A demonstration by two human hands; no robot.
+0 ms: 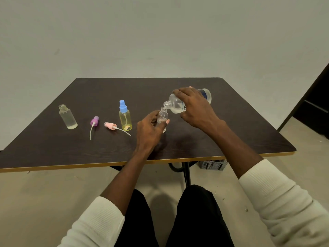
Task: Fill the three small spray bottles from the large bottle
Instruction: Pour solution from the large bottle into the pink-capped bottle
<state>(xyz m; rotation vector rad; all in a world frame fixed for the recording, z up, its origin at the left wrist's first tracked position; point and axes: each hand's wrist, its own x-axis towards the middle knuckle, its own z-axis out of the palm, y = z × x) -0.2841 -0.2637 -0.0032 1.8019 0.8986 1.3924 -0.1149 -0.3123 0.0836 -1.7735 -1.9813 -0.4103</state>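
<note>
At the far left of the dark wooden surface (178, 82) an uncapped clear bottle (68, 117) is stood upright, a shallow layer of liquid at its bottom. Just to its right a purple spray cap (94, 121) is laid on its side, its dip tube trailing toward the near edge. Beside it a pink spray cap (110, 125) is also laid down, its tube pointing right and ending just in front of the yellow bottle (125, 120), which is stood upright with a blue spray top screwed on.

Right of that, a small clear spray bottle (163, 117) without a cap is held upright on the surface by the left hand (151, 129). The fingers (155, 116) are curled around its left side and the thumb is pressed against its right side, so the lower body is mostly hidden; how much liquid it contains cannot be clearly made out.

Above and to the right, the large bottle (178, 104) is gripped by the right hand (195, 107), fingers wrapped over its top and the thumb under it. It is tilted with its base raised to the right and its open neck lowered to the left, the mouth positioned directly over, and apparently touching, the small bottle's opening. Clear liquid is seen pooled in its lower side.
</note>
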